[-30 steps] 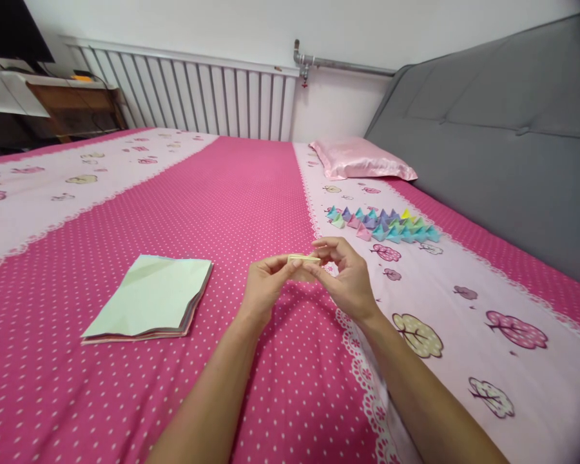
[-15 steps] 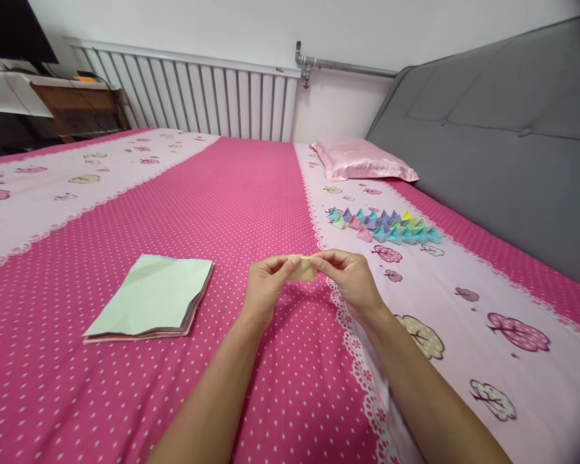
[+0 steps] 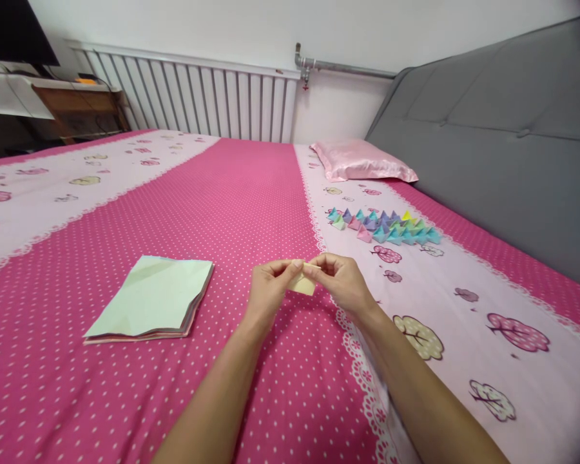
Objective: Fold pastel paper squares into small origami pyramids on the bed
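Both hands hold a small folded piece of pale yellow paper [image 3: 303,282] just above the pink dotted bedsheet [image 3: 232,193]. My left hand [image 3: 267,293] pinches its left end, thumb and fingers closed. My right hand [image 3: 344,283] pinches its right end the same way. A stack of square coloured paper sheets [image 3: 151,298], pale green on top, lies on the bed to the left of my hands. Several small folded paper triangles [image 3: 384,225] in blue, purple, pink, green and yellow lie in rows farther off to the right.
A pink satin pillow [image 3: 362,161] lies at the head of the bed beside the grey padded headboard [image 3: 493,135]. A white radiator [image 3: 198,96] lines the far wall. A wooden desk [image 3: 72,106] stands at the far left.
Both hands have dropped slightly toward the bed and drawn closer together. The paper, held edge-on a second ago, now hangs lower between the fingertips with its face showing.
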Demonstrator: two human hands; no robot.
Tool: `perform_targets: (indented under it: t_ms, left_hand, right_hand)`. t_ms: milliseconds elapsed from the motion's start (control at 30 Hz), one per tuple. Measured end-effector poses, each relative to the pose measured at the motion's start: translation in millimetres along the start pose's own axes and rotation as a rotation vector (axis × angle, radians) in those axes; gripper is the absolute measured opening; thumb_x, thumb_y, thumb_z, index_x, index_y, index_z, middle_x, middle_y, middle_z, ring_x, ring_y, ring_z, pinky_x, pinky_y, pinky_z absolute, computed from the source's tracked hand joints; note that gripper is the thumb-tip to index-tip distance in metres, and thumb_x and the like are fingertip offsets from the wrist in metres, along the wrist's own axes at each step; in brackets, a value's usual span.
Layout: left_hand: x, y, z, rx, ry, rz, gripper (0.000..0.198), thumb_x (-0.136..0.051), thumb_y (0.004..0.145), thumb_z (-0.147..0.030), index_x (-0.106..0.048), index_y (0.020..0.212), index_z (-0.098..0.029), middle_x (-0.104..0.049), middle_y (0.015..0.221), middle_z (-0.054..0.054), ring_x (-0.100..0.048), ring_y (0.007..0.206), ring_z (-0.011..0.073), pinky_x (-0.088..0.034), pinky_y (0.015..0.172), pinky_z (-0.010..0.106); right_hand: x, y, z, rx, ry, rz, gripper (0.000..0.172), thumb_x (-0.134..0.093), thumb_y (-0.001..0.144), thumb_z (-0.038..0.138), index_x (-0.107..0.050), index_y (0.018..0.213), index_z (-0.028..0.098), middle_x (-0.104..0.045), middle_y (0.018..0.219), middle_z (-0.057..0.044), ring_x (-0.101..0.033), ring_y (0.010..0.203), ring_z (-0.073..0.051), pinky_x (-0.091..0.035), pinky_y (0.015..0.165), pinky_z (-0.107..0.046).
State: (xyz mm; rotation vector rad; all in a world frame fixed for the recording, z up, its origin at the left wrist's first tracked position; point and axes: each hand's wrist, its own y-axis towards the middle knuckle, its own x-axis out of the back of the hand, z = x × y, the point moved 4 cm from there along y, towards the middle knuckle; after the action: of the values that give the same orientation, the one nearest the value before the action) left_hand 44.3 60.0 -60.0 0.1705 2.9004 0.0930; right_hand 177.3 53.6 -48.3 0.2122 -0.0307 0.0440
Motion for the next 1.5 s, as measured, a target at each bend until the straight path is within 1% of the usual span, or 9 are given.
perform_targets:
  t_ms: [100,233,400,767,900,1033,1133,1267,1500]
  left_hand:
    - [-0.8,2,3,0.055,-0.004,0.010,0.039,-0.075,0.061,-0.035,-0.070,0.091,-0.011,-0.070,0.079,0.010,-0.062,0.064,0.0152,-0.049,0.061,0.026]
    - [-1.6,2,3,0.094,0.107,0.014,0.027,-0.073,0.062,-0.034,-0.071,0.072,-0.008,-0.069,0.066,0.010,-0.060,0.055,0.0130,-0.047,0.056,0.024]
    - [-3.0,3,3,0.042,0.123,0.036,0.021,-0.072,0.065,-0.032,-0.070,0.064,-0.011,-0.066,0.057,0.005,-0.056,0.048,0.0089,-0.043,0.048,0.019]
    - [-7.9,0,-1,0.094,-0.006,0.134,0.031,-0.067,0.068,-0.042,-0.068,0.071,-0.011,-0.068,0.066,0.006,-0.062,0.056,0.0123,-0.051,0.062,0.025]
    - [-7.7,1,-2,0.111,-0.013,0.176,0.036,-0.067,0.067,-0.046,-0.066,0.071,-0.010,-0.067,0.065,0.006,-0.062,0.057,0.0125,-0.050,0.062,0.025]
    - [-6.1,2,-1,0.086,0.061,0.213,0.035,-0.064,0.069,-0.045,-0.064,0.068,-0.010,-0.065,0.062,0.005,-0.061,0.059,0.0129,-0.049,0.060,0.025]
    - [-4.9,3,3,0.027,0.167,0.201,0.032,-0.060,0.074,-0.042,-0.063,0.065,-0.012,-0.062,0.058,0.003,-0.058,0.054,0.0114,-0.048,0.057,0.024]
    - [-4.2,5,8,-0.007,0.269,0.155,0.031,-0.059,0.074,-0.041,-0.063,0.061,-0.013,-0.058,0.053,0.001,-0.054,0.048,0.0104,-0.044,0.051,0.023]
    - [-0.6,0,-4,0.043,0.174,0.021,0.028,-0.071,0.064,-0.038,-0.062,0.058,-0.013,-0.061,0.050,0.004,-0.055,0.043,0.0107,-0.042,0.046,0.022]
  right_hand:
    - [3,1,-3,-0.069,0.079,-0.049,0.024,-0.073,0.063,0.036,-0.064,0.068,0.015,-0.060,0.062,0.001,-0.052,0.056,-0.010,-0.039,0.054,-0.024]
    - [6,3,-4,-0.109,0.156,-0.100,0.024,-0.075,0.061,0.035,-0.063,0.066,0.014,-0.059,0.061,0.001,-0.051,0.056,-0.009,-0.039,0.055,-0.023]
    - [6,2,-6,-0.121,0.202,-0.109,0.022,-0.074,0.062,0.033,-0.063,0.066,0.015,-0.058,0.060,0.002,-0.048,0.055,-0.009,-0.037,0.056,-0.022]
    - [7,3,-3,-0.117,0.267,-0.092,0.022,-0.076,0.061,0.032,-0.061,0.066,0.017,-0.057,0.061,0.003,-0.049,0.057,-0.009,-0.039,0.058,-0.023]
    - [9,3,-3,-0.151,0.231,-0.050,0.026,-0.075,0.061,0.035,-0.061,0.073,0.017,-0.060,0.065,0.002,-0.053,0.059,-0.010,-0.041,0.059,-0.024]
    - [9,1,1,-0.123,0.109,0.068,0.031,-0.073,0.063,0.035,-0.064,0.085,0.016,-0.066,0.078,-0.003,-0.059,0.070,-0.014,-0.046,0.067,-0.027]
    - [9,1,4,-0.096,0.015,0.099,0.031,-0.074,0.063,0.033,-0.065,0.087,0.016,-0.067,0.082,-0.005,-0.061,0.072,-0.015,-0.048,0.068,-0.028]
    - [10,2,5,-0.049,-0.089,0.085,0.024,-0.072,0.064,0.032,-0.066,0.080,0.015,-0.067,0.073,-0.004,-0.061,0.066,-0.015,-0.048,0.061,-0.028]
    - [14,3,4,-0.074,-0.032,0.007,0.025,-0.077,0.058,0.030,-0.068,0.076,0.016,-0.069,0.072,-0.004,-0.062,0.063,-0.015,-0.049,0.062,-0.029]
